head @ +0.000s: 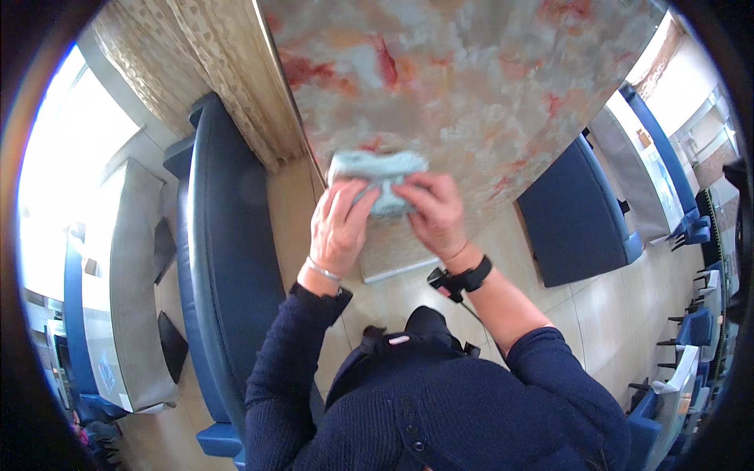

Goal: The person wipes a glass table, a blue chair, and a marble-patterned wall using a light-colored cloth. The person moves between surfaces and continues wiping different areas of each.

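Observation:
Both hands hold a folded, pale blue-green cloth [377, 168] in front of me, before a large panel [447, 106] painted in mottled grey, beige and red. My left hand [340, 224] grips the cloth's near left part, and a bangle circles that wrist. On the cloth's right side, my right hand [435, 209] pinches it between thumb and fingers; a black strap with a small device is round that wrist. The cloth is slightly blurred. Whether it touches the panel, I cannot tell.
A long dark-blue upholstered bench [235, 247] stands close on the left, beneath beige patterned curtains [230, 76]. Another dark-blue seat [571, 218] is at the right on the tiled floor [612, 306]. Covered tables [141, 282] and several blue chairs stand farther out on both sides.

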Tool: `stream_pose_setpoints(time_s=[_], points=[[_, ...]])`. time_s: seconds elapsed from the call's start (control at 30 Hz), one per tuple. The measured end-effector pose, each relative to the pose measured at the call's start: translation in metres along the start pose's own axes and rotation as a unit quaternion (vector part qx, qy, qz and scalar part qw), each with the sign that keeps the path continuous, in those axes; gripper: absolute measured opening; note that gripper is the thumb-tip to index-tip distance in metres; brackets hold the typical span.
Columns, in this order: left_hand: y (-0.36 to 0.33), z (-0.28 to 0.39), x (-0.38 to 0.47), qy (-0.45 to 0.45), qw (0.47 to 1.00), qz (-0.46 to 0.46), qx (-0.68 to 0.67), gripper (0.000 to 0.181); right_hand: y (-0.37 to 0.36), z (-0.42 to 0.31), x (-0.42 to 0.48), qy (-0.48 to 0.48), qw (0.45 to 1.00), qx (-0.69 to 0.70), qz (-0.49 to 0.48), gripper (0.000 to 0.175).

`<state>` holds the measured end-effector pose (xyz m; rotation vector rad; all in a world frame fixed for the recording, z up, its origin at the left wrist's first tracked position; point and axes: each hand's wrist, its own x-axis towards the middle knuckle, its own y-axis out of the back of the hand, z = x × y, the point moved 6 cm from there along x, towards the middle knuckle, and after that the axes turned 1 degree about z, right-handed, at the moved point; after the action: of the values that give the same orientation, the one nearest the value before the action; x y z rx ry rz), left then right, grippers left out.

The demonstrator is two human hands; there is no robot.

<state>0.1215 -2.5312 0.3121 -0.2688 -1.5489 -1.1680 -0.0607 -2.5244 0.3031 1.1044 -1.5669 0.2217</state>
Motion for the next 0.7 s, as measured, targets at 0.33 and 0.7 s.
stream_pose_setpoints(time_s=[0.33,0.7], points=[[-0.127,-0.002,-0.041,-0.122,0.986,-0.107,-0.03,0.034,0.003,0.106,-0.052,0.115,0.987,-0.079,-0.074,0.023],[-0.09,0.052,0.03,-0.031,0.997,0.015,0.062,0.039,0.088,0.089,0.019,0.17,0.984,-0.03,-0.051,0.041]])
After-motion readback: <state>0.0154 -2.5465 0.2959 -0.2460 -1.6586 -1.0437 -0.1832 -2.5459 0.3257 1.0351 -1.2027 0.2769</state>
